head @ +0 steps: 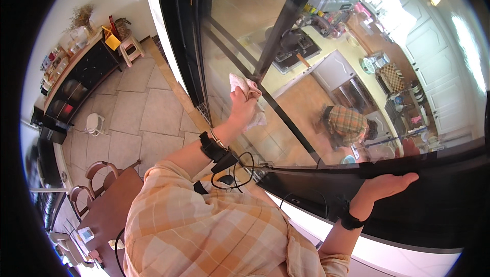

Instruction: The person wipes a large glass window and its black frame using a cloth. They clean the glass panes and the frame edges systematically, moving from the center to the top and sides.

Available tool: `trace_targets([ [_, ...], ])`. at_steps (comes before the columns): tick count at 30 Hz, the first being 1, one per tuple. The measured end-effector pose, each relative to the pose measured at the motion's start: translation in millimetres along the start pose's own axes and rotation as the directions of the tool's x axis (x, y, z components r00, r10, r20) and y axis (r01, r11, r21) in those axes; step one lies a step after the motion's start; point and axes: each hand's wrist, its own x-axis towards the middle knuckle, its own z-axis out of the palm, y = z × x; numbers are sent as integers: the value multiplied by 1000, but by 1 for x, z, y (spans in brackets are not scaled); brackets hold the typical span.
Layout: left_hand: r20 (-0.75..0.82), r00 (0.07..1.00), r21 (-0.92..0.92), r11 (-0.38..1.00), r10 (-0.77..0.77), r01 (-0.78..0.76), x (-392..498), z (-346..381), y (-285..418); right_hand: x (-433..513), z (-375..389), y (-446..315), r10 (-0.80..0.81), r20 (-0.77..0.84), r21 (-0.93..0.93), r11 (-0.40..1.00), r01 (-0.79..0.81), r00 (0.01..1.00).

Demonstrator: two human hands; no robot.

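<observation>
My left hand [244, 108] grips a folded pale pink cloth [255, 120] and presses it to a glass door panel [293, 139]. Part of the cloth hangs below my fingers. A dark door frame [405, 204] runs along the panel's edge. Flat against that frame lies my right hand [386, 188], with nothing visible in it and some fingers hard to make out. Pinkish finger shapes show in the glass above it, probably a reflection. Dark bands circle both my wrists, and a black cable loops from the left one.
Through the glass, a person in a plaid shirt [346, 124] bends low near a blue basin [348, 160] in a kitchen with a stove [293, 49]. Behind my left side are a wooden table [111, 204], chairs [100, 173], a small white stool [94, 123] and a black sideboard [90, 72].
</observation>
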Motion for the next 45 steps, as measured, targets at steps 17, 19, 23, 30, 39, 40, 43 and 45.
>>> trace_targets([
  [17, 48, 922, 194, 902, 384, -386, -55, 6, 69, -26, 130, -14, -355, 261, 115, 935, 336, 898],
  [19, 79, 915, 183, 896, 396, -404, -57, 8, 69, -31, 136, -11, -344, 307, 173, 937, 304, 887],
  [23, -13, 856, 239, 833, 517, -500, -38, 1, 65, -43, 126, 5, -317, 401, 199, 946, 256, 859],
  [30, -99, 869, 347, 835, 485, -426, 12, -21, 51, -71, 56, 46, 74, 535, 52, 991, -120, 842],
  [39, -152, 858, 383, 830, 490, -405, -8, -8, 80, -91, 1, 83, 278, 483, -72, 958, -279, 830],
  [40, -109, 864, 363, 829, 491, -425, -20, -3, 82, -92, -1, 85, 285, 487, -68, 955, -289, 826],
  [43, -61, 795, 363, 755, 604, -546, -37, 0, 95, -96, -3, 89, 350, 493, -58, 927, -372, 797],
  [45, -22, 772, 399, 713, 636, -576, -31, -8, 110, -100, -5, 91, 360, 499, -81, 925, -371, 788],
])
